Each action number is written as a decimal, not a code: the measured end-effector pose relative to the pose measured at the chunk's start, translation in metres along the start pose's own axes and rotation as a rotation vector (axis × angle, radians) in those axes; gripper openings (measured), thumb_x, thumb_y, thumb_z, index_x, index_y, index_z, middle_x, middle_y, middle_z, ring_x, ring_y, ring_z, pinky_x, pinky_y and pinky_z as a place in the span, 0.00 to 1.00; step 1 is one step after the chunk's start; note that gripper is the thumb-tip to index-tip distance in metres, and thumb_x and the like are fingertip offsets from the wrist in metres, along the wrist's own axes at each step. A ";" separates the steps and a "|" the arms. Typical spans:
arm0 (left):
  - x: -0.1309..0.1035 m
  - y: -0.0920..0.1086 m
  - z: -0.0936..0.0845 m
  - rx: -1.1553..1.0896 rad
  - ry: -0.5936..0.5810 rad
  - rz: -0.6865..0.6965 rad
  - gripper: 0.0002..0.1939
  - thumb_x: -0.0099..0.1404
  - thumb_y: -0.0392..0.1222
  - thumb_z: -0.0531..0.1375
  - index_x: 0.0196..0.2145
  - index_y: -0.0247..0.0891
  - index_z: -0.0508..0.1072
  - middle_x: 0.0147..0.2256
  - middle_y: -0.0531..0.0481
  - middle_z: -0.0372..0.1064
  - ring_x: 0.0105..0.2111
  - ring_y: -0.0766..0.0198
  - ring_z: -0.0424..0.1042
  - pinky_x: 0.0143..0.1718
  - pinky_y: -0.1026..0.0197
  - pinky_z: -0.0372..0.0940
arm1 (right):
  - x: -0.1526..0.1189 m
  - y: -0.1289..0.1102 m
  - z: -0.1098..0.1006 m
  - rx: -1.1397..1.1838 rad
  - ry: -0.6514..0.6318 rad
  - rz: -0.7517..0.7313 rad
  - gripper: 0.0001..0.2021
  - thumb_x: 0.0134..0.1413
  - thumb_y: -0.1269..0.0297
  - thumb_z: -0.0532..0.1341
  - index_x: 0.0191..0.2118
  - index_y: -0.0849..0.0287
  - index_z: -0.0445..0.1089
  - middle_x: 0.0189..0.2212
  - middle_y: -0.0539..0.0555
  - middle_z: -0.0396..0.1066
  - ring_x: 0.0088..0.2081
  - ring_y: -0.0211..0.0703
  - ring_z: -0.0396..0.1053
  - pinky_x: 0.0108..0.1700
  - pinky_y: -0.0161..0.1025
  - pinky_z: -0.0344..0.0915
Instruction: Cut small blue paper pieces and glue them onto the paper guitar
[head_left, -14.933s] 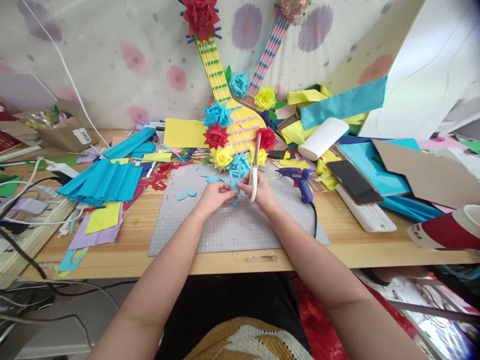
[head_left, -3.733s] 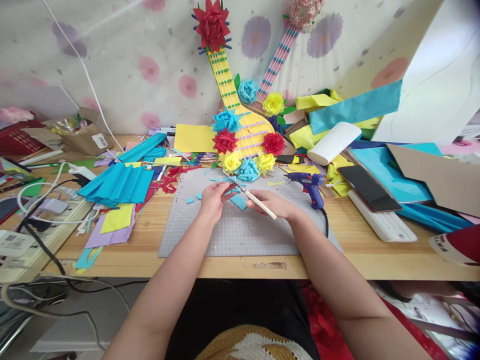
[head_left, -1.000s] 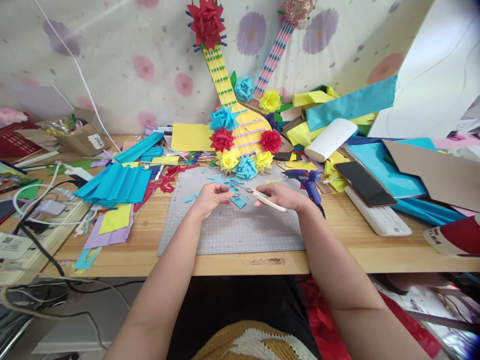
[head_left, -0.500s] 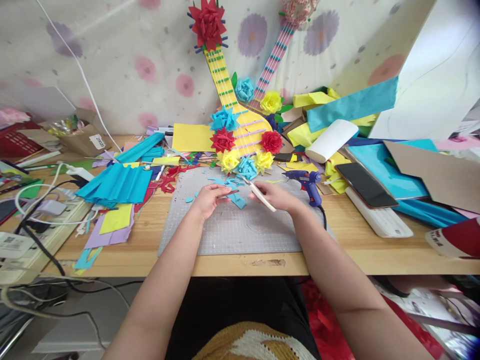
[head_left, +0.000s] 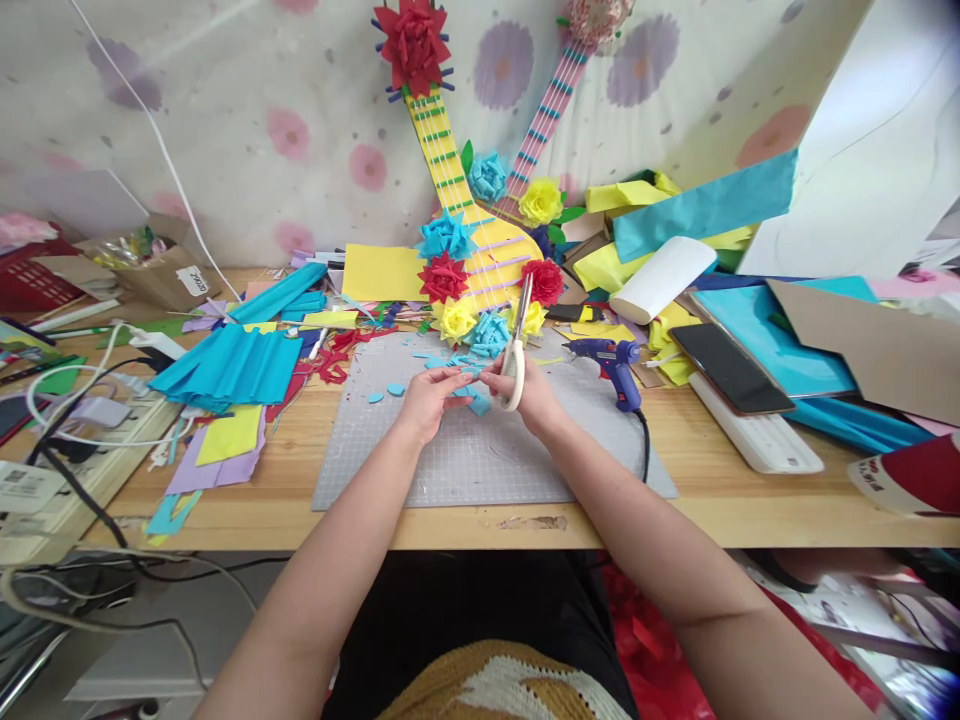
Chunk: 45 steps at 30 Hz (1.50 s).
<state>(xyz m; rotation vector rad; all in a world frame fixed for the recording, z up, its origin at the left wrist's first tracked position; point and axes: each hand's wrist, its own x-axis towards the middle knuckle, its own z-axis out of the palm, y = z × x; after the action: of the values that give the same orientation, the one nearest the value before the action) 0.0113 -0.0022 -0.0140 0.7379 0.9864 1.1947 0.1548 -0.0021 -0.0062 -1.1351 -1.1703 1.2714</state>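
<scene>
Over the grey cutting mat point(head_left: 390, 470), my left hand point(head_left: 429, 402) is closed, pinching a small blue piece of paper point(head_left: 478, 404) that shows partly between the hands. My right hand point(head_left: 534, 392) grips white-handled scissors point(head_left: 516, 358), their blades pointing up and away from me. The fingertips of both hands meet, so the exact hold on the paper is partly hidden. Small blue paper cuttings point(head_left: 395, 389) lie on the mat left of my hands. Just behind stands a yellow paper guitar point(head_left: 499, 262) with red, yellow and blue paper flowers.
A blue glue gun point(head_left: 616, 370) stands on the mat's right side, its cord trailing forward. Blue crepe paper point(head_left: 232, 368) and scraps crowd the left, beside a power strip point(head_left: 112, 470). At right lie a phone point(head_left: 731, 367) and a red-and-white cup point(head_left: 911, 470).
My right hand has moved in to my left fingertips. The scissors have swung from pointing toward the left hand to pointing up and away.
</scene>
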 end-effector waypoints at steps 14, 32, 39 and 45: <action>-0.001 0.005 -0.015 0.412 -0.259 -0.022 0.16 0.43 0.47 0.70 0.26 0.33 0.76 0.31 0.45 0.74 0.30 0.63 0.71 0.24 0.63 0.69 | 0.000 -0.007 -0.014 -0.150 -0.274 0.107 0.23 0.27 0.58 0.70 0.28 0.58 0.58 0.21 0.45 0.63 0.22 0.32 0.59 0.24 0.34 0.53; -0.003 0.003 -0.003 0.073 0.006 0.058 0.14 0.40 0.42 0.71 0.23 0.35 0.74 0.26 0.51 0.72 0.31 0.63 0.72 0.27 0.64 0.67 | 0.002 -0.005 -0.020 -0.524 -0.173 -0.071 0.21 0.42 0.44 0.62 0.28 0.57 0.57 0.21 0.46 0.60 0.25 0.35 0.56 0.28 0.35 0.54; 0.000 0.003 -0.002 -0.239 0.105 0.094 0.10 0.44 0.36 0.69 0.24 0.36 0.71 0.26 0.54 0.73 0.33 0.66 0.73 0.40 0.61 0.67 | -0.007 -0.004 -0.015 -1.147 -0.283 -0.125 0.22 0.49 0.40 0.56 0.36 0.57 0.62 0.29 0.53 0.71 0.30 0.45 0.66 0.29 0.36 0.52; 0.001 0.003 -0.003 -0.272 0.091 0.090 0.07 0.47 0.34 0.66 0.25 0.36 0.70 0.26 0.56 0.72 0.30 0.69 0.72 0.41 0.60 0.66 | -0.013 -0.008 -0.011 -1.235 -0.322 -0.171 0.24 0.50 0.38 0.53 0.38 0.57 0.63 0.30 0.54 0.73 0.31 0.46 0.69 0.29 0.36 0.50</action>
<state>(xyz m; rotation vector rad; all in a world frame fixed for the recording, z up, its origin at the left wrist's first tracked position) 0.0078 -0.0008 -0.0126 0.5199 0.8493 1.4182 0.1663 -0.0143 0.0013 -1.6301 -2.3787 0.5081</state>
